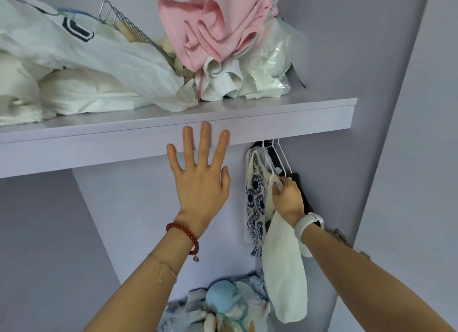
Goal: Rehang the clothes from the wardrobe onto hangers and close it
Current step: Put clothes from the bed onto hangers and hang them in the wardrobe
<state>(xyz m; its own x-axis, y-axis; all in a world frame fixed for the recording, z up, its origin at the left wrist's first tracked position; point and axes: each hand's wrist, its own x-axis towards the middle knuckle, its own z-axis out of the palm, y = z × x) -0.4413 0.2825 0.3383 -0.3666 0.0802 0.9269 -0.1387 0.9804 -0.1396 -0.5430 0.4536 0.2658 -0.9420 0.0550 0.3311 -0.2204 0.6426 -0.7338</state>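
My left hand (200,175) is spread flat, fingers straight, with its fingertips at the front edge of the lilac wardrobe shelf (272,123). My right hand (288,198) grips the shoulder of a cream garment (282,269) hanging on a white hanger (280,156) under the shelf at the right. Beside it hangs a white garment with a blue pattern (255,200). A dark garment (301,190) hangs behind my right hand, mostly hidden.
On the shelf lie white bedding (74,84), a pink garment (213,27), plastic bags (270,64) and a metal rack (126,24). A heap of light blue and white clothes (223,307) lies at the bottom. The wardrobe side wall (371,108) stands at the right.
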